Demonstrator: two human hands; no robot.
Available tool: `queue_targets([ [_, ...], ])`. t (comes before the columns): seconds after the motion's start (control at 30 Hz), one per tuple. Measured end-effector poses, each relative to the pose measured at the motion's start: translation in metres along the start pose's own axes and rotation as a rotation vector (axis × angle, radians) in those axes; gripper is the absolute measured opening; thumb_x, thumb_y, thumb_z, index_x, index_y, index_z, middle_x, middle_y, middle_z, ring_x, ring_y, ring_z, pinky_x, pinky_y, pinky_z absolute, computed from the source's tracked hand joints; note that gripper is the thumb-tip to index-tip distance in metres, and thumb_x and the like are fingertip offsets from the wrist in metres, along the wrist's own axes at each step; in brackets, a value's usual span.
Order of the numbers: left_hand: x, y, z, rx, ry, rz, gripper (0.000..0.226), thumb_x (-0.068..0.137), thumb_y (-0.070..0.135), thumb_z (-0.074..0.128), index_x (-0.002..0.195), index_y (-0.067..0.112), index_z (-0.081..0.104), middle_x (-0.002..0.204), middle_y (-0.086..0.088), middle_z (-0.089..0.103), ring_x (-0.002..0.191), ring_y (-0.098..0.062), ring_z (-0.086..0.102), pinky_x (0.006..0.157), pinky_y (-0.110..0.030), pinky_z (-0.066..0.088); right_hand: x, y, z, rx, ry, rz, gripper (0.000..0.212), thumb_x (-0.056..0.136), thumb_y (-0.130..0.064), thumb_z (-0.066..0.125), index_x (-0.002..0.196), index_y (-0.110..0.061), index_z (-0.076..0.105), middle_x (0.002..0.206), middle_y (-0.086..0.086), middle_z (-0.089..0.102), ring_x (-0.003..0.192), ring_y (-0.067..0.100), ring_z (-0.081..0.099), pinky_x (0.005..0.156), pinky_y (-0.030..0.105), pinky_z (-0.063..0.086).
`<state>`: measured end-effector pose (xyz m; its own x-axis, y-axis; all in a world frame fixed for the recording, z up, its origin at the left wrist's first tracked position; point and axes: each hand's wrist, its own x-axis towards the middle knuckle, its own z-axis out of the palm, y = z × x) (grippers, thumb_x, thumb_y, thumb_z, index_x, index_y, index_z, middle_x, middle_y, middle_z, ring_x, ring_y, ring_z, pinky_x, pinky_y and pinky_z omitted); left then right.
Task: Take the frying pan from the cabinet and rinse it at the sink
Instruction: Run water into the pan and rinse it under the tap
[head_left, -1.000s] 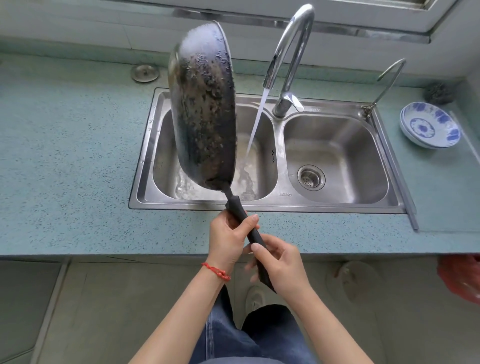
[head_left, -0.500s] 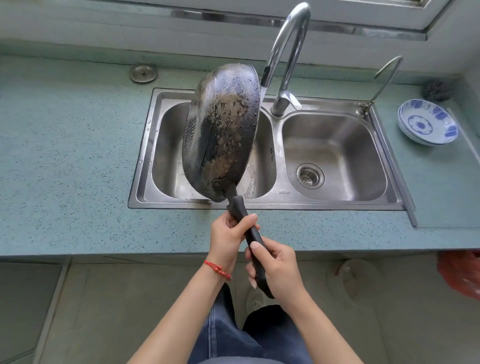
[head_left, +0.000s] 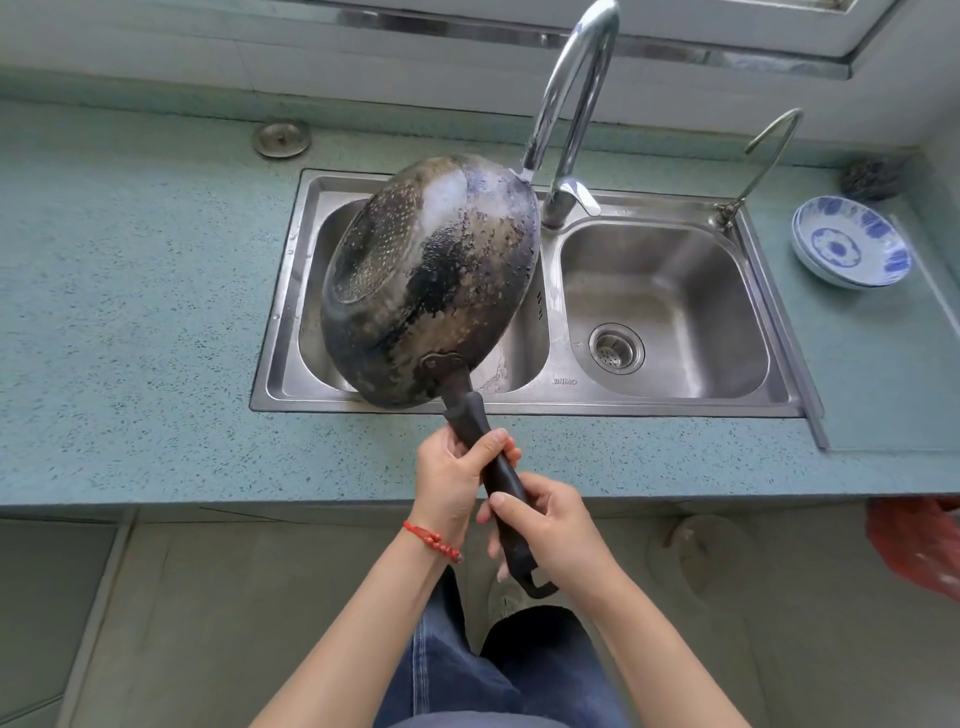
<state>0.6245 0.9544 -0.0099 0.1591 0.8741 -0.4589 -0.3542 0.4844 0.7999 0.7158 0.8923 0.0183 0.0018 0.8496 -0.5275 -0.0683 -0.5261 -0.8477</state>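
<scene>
I have the frying pan (head_left: 431, 280) turned bottom-up and tilted over the left basin of the sink (head_left: 291, 291), near the table's front edge, its far rim just under the faucet (head_left: 566, 104) spout. My left hand (head_left: 452, 478) is wrapped around the black handle (head_left: 493, 467) close to the pan, and my right hand (head_left: 556, 530) is clamped lower, near the hanging loop. It looks like a stiff, front-heavy metal pan, probably wet and slippery, so I judge this two-handed grip on the handle safest.
</scene>
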Motion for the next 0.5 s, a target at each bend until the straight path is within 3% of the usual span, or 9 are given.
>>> queue_targets([
  [0.27,0.002,0.0,-0.004,0.096,0.076,0.021,0.012,0.082,-0.002,0.058,0.072,0.001,0.053,0.053,-0.002,0.062,0.047,-0.007,0.062,0.043,-0.019,0.047,0.004,0.0,0.02,0.059,0.053,0.038,0.025,0.093,-0.007,0.043,0.07,-0.001,0.051,0.045,0.009,0.049,0.03,0.02,0.04,0.033,0.024,0.035],
  [0.5,0.007,-0.007,0.004,0.13,0.011,-0.036,0.014,0.082,0.001,0.059,0.069,0.004,0.054,0.049,0.001,0.064,0.046,-0.007,0.061,0.043,-0.019,0.048,0.006,0.005,0.012,0.07,0.107,0.026,0.025,0.091,-0.006,0.044,0.067,-0.004,0.051,0.056,0.018,0.05,0.041,0.025,0.043,0.036,0.028,0.037],
])
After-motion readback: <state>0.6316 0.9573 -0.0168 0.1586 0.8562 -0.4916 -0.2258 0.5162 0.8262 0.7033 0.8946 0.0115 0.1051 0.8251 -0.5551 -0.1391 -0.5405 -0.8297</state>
